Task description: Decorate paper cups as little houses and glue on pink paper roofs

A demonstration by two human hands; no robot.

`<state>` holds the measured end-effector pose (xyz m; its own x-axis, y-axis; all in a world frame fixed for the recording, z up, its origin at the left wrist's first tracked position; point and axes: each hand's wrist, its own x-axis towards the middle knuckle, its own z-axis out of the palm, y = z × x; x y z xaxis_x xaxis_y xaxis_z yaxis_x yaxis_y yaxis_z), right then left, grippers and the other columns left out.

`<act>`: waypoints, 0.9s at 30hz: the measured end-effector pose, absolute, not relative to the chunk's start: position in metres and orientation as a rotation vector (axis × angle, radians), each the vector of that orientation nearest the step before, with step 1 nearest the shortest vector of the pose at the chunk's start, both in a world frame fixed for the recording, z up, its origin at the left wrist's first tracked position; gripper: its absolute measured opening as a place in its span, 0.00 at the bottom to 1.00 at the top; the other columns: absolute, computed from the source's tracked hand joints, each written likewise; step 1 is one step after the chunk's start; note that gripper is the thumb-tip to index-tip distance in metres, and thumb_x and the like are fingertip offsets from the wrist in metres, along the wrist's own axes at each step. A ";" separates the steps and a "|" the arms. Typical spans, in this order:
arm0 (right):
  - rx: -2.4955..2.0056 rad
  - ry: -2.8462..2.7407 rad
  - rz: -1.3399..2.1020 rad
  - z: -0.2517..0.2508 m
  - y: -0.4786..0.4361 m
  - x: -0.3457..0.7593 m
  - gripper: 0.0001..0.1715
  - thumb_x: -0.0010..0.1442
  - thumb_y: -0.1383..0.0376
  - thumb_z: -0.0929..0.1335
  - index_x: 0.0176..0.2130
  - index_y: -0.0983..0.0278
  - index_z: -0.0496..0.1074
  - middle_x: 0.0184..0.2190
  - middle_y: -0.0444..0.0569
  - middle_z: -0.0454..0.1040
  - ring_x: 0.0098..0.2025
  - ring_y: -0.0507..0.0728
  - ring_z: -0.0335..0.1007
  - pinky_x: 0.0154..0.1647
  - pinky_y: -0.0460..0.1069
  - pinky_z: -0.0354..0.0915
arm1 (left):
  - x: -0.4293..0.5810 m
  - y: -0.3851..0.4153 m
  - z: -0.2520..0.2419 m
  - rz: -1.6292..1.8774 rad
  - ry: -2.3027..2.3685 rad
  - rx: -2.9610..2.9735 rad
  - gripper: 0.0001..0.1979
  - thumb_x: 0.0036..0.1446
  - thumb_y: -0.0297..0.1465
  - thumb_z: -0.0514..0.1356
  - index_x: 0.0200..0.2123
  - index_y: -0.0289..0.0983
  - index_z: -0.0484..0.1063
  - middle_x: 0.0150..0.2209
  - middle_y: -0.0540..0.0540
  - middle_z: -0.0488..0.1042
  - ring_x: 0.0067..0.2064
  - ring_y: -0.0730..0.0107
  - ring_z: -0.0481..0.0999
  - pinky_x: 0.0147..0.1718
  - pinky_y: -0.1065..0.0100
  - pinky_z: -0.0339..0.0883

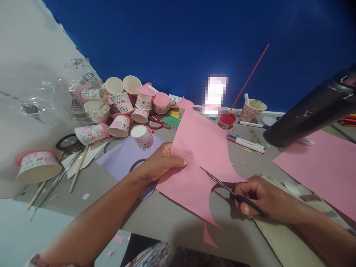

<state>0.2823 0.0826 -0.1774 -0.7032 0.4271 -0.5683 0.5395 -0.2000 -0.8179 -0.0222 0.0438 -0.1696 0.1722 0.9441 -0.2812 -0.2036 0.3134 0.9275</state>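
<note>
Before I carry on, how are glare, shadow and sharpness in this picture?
Head view: a glowing bright patch is pixelated, its content unreadable; head view: a soft shadow darkens the tabletop below the pink sheet; head view: highlights streak the clear plastic; head view: the scissors are clear enough to make out.

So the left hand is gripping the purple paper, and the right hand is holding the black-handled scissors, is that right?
Not quite: the head view shows the left hand gripping pink paper, not purple. The purple paper lies on the table. The right hand is indeed holding the black-handled scissors.
</note>
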 end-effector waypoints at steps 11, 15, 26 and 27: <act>1.166 1.954 -2.046 -0.172 0.081 0.278 0.25 0.52 0.49 0.75 0.21 0.62 0.65 0.19 0.42 0.67 0.24 0.50 0.54 0.28 0.47 0.52 | -0.024 0.043 -0.165 0.932 1.102 0.864 0.19 0.43 0.29 0.72 0.43 0.34 0.82 0.36 0.43 0.85 0.33 0.59 0.83 0.34 0.63 0.77; 1.158 1.952 -2.048 -0.174 0.081 0.279 0.24 0.52 0.49 0.75 0.22 0.63 0.66 0.19 0.43 0.68 0.24 0.50 0.55 0.27 0.47 0.52 | -0.025 0.043 -0.167 0.917 1.098 0.876 0.19 0.44 0.30 0.72 0.42 0.34 0.82 0.35 0.42 0.84 0.34 0.57 0.83 0.34 0.62 0.77; 1.146 1.977 -2.038 -0.178 0.082 0.278 0.25 0.52 0.50 0.75 0.21 0.63 0.66 0.19 0.41 0.65 0.24 0.49 0.53 0.27 0.47 0.50 | -0.028 0.043 -0.167 0.880 1.107 0.901 0.14 0.44 0.31 0.72 0.36 0.35 0.80 0.32 0.44 0.82 0.32 0.57 0.82 0.35 0.60 0.76; 1.146 1.981 -2.037 -0.178 0.082 0.278 0.25 0.52 0.50 0.75 0.21 0.63 0.65 0.19 0.41 0.65 0.24 0.49 0.53 0.27 0.47 0.50 | -0.028 0.043 -0.167 0.878 1.111 0.901 0.14 0.43 0.31 0.72 0.36 0.35 0.79 0.32 0.44 0.82 0.32 0.57 0.82 0.35 0.60 0.76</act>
<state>0.2781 0.0818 -0.1777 -0.7175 0.4313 -0.5470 0.5348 -0.1621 -0.8293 -0.0275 0.0429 -0.1668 0.2119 0.9135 -0.3472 -0.1264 0.3779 0.9172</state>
